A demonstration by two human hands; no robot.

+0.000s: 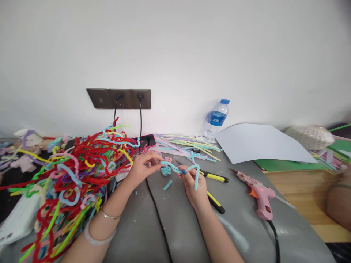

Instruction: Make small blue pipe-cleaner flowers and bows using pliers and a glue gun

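My left hand [142, 167] pinches a small coiled piece of light blue pipe cleaner [166, 169] with a bit of pink at its top. My right hand [193, 185] is closed on the same blue pipe cleaner's free end [196, 174], which bends up and hangs down over my fingers. Both hands are held just above the grey table cover [175, 226]. A short cut piece of blue pipe cleaner [167, 185] lies on the cover between my hands. Yellow-handled pliers [216, 190] lie under and behind my right hand.
A big tangled heap of coloured pipe cleaners [71, 179] fills the left. Straight pastel pipe cleaners [189, 145], a phone [146, 140] on a cable, a water bottle [215, 120], white paper [260, 144] and a pink glue gun [257, 193] lie around. Another person's arm [340, 201] shows at far right.
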